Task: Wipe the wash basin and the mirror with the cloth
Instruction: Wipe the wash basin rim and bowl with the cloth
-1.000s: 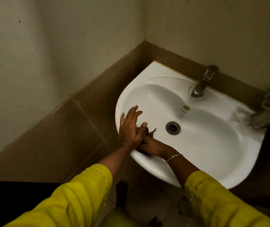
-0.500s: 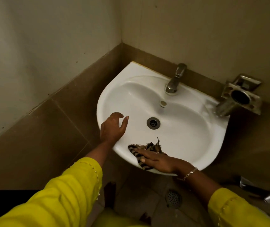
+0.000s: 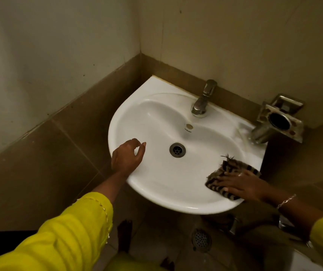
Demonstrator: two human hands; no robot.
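Flat-palmed pressure is applied by the right hand (image 3: 241, 184), fingers spread wide over the dark striped rag with frayed edge (image 3: 227, 177), which is pinned rather than pinched against the rim of the white ceramic corner wash basin (image 3: 156, 188) at lower right of the frame. Such a spread is judged to suit wiping: more cloth is kept in contact with the curved lip. The left hand (image 3: 126, 157) is held empty at centre left, fingers loosely curled and parted, at the basin's left edge; whether the rim is touched cannot be told. It is probably placed there for balance.

A round metal drain (image 3: 177, 150) is seen mid-bowl, a chrome pillar tap (image 3: 203, 100) at the back, and a steel wall-mounted holder (image 3: 276, 120) at upper right. No mirror is in view. The rim wipe is judged to be in hand; the bowl and the mirror are presumed still to be done.
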